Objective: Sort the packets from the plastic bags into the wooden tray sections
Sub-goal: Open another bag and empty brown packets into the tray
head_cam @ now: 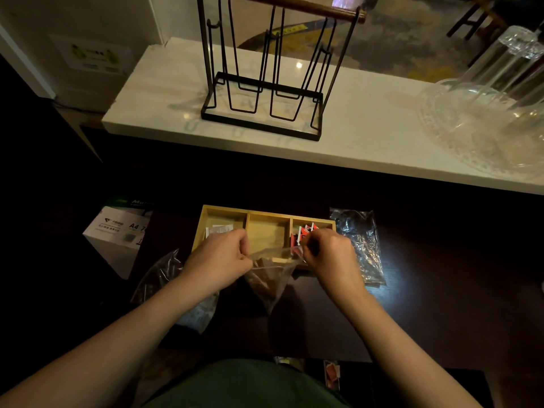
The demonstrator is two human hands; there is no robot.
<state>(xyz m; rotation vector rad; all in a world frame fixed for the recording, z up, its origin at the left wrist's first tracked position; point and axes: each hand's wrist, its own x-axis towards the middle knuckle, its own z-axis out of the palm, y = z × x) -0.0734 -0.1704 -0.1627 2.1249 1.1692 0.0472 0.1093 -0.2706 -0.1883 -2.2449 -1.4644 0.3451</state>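
Both hands, left hand (219,254) and right hand (329,254), pinch a clear plastic bag (269,278) of brown packets; wooden tray (223,212) lies just beyond the fingers.

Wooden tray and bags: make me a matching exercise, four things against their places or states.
1. Red packets
2. White packets
3. Middle section
4. Bag of brown packets

a. held by the left hand and the right hand
b. left section of the wooden tray
c. right section
d. empty

Pairs: 1-c, 2-b, 3-d, 4-a
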